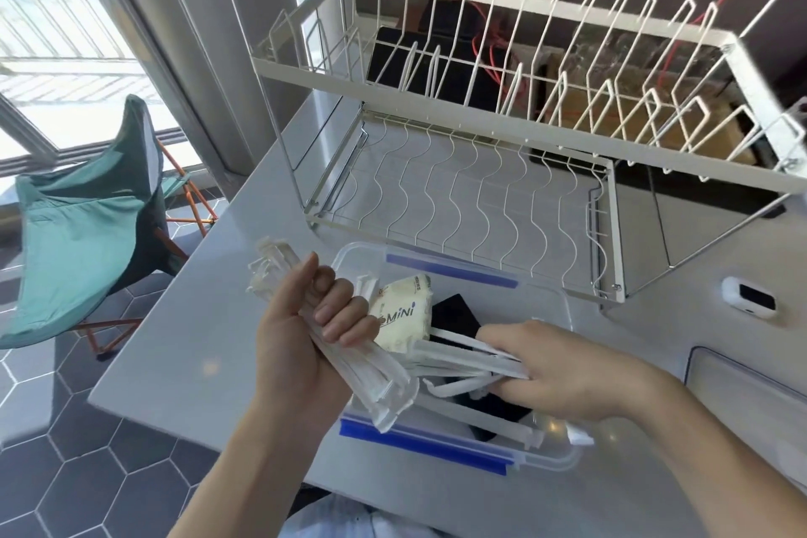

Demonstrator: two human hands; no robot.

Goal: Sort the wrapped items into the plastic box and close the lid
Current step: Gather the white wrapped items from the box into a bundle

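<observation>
A clear plastic box [554, 461] with blue clips stands open on the counter's near edge. My left hand [305, 332] is closed around a bundle of white wrapped straws [384, 398], held slanted over the box's left end. My right hand [563, 371] reaches into the box from the right and grips several more wrapped straws [463, 363]. Inside the box lie a cream packet marked "MINI" [404, 315] and a black item [458, 312]. No lid can be told apart from the box.
A white two-tier wire dish rack [471, 205] stands just behind the box. A small white device [747, 298] lies on the counter to the right. A green folding chair [83, 214] sits on the tiled floor to the left.
</observation>
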